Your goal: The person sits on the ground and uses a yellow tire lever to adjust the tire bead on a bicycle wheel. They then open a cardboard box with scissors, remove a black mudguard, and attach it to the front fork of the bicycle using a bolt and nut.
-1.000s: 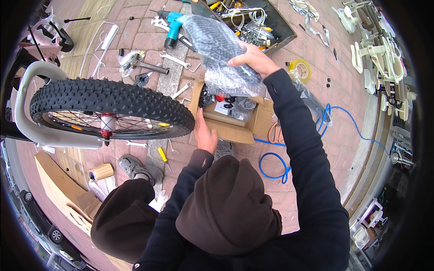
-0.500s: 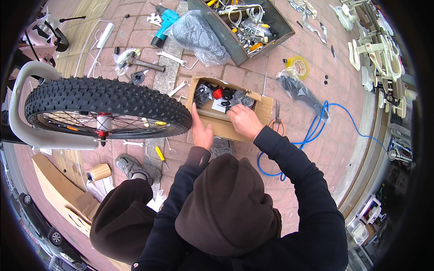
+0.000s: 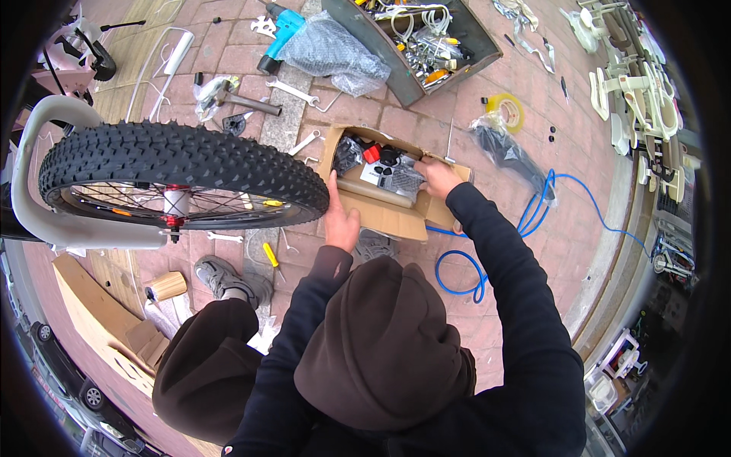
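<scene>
An open cardboard box (image 3: 411, 227) lies on the paving in front of me. My left hand (image 3: 342, 221) grips its left end, the thumb apart on the near side. At the right end my right hand (image 3: 442, 180) reaches in from above, its fingers closed on a grey bubble-wrapped packet (image 3: 403, 180); the fingertips are partly hidden. Also inside the box are a red part (image 3: 371, 154), small black parts (image 3: 390, 156), a white printed paper (image 3: 371, 172) and a dark wrapped bundle (image 3: 348, 154) at the left.
A bicycle wheel (image 3: 190, 156) in a white fork stands close on the left. Behind the box are wrenches (image 3: 293, 94), a blue-green drill (image 3: 283, 34) and a metal toolbox (image 3: 407, 84). A blue cable (image 3: 533, 209), yellow tape (image 3: 514, 114) and a wrapped black part (image 3: 502, 148) lie right; a yellow screwdriver (image 3: 270, 254) lies nearer.
My right hand has moved right, from the middle of the box to its right end, and the grey bubble-wrapped packet shows more. The box has turned slightly. My left hand stays at the left end.
</scene>
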A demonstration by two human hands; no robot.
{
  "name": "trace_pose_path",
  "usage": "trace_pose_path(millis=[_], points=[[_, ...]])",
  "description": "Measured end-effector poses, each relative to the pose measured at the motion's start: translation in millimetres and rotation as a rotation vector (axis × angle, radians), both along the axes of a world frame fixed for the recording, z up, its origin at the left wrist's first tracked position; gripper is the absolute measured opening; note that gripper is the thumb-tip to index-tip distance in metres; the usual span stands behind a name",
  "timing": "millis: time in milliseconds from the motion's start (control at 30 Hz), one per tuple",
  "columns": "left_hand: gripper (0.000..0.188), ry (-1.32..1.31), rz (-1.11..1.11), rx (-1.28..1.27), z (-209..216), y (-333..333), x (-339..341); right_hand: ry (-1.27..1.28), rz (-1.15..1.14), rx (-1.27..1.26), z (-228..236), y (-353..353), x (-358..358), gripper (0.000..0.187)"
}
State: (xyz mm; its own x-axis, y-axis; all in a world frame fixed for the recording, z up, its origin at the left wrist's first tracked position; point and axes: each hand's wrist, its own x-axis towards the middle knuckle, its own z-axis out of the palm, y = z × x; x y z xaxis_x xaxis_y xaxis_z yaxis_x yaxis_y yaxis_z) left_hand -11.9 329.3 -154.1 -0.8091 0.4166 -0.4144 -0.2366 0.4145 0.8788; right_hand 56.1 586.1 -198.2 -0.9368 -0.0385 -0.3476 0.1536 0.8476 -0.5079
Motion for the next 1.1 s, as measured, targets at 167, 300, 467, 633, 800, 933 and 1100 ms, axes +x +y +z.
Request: trace_pose_path(millis=[167, 300, 467, 633, 800, 933, 1100], points=[[0.078, 0.222, -0.052, -0.038, -13, -1, 3, 0.011, -0.166, -0.265, 0, 8, 8, 0.011], [0.080, 0.162, -0.077, -0.042, -9, -3, 2, -0.021, -0.772, -1.194, 16, -3, 8, 0.014], [0.095, -0.015, -0.210, 0.211, 1, 19, 5, 0.032, -1.092, -1.737, 40, -36, 4, 0.015], [0.085, -0.541, -0.034, 0.591, -6, 30, -2, -0.144, -1.003, -1.720, 52, -86, -2, 0.014], [0.058, -0.628, 0.229, 0.456, -15, 17, -2, 0.563, -1.237, -1.492, 110, -14, -1, 0.029], [0.052, -0.422, 0.215, 0.435, -16, 19, 2, 0.923, -1.304, -0.851, 133, 35, 2, 0.033], [0.067, -0.023, 0.155, 0.260, -8, 13, 0, 0.403, -0.928, 0.100, 63, -24, 26, 0.047]])
